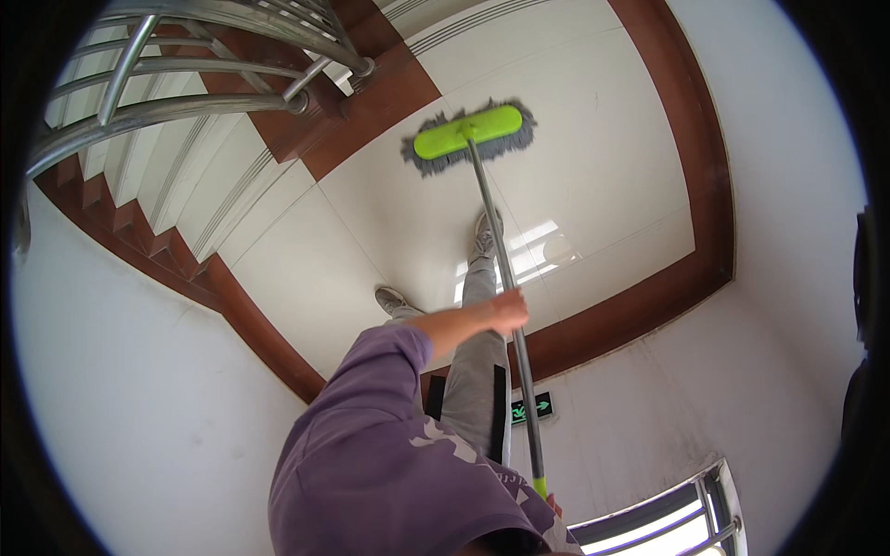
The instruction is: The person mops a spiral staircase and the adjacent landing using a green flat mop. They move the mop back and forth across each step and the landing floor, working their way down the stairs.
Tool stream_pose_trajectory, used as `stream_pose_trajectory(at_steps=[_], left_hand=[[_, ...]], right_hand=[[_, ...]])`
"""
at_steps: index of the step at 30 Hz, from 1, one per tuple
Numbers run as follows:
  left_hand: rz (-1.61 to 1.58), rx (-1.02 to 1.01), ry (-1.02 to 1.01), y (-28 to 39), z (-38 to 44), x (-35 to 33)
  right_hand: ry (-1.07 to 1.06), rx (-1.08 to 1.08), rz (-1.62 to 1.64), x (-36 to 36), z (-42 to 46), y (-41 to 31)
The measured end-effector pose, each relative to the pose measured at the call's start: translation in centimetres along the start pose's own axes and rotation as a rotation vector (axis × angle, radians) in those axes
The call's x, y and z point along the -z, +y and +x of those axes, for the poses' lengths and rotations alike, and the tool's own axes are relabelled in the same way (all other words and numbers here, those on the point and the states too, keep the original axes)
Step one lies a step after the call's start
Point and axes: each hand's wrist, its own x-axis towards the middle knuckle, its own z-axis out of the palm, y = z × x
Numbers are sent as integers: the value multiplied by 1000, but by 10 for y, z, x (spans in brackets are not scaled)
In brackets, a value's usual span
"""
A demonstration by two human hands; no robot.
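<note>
A dust mop with a lime-green head (467, 132) and grey fringe lies on the glossy tiled landing, ahead of my feet. Its metal pole (502, 257) runs back towards my body. My left hand (510, 311) is closed around the middle of the pole, with the arm reaching across from the left. At the pole's upper end is a green grip (540, 486). Beside that grip a small part of my right hand (554, 505) shows, holding the handle; my torso and sleeve hide the rest of it.
Stairs (208, 181) with brown edging adjoin the landing at left, and more steps rise at the top. A stainless-steel railing (201, 104) stands between them. White walls (772, 174) border the landing. A lit exit sign (542, 408) and a barred window (653, 532) are at lower right.
</note>
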Motion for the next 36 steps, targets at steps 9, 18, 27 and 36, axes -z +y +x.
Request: stream_pose_trajectory(at_steps=[9, 18, 27, 36], left_hand=[[460, 407, 396, -250, -33, 228], [-64, 393, 542, 42, 34, 96], [-90, 417, 587, -114, -15, 93], [206, 727, 742, -150, 20, 151]], right_hand=[[-460, 267, 258, -201, 9, -229], [-36, 390, -195, 60, 34, -23], [-160, 403, -248, -83, 36, -129], [-72, 773, -464, -50, 1, -249]])
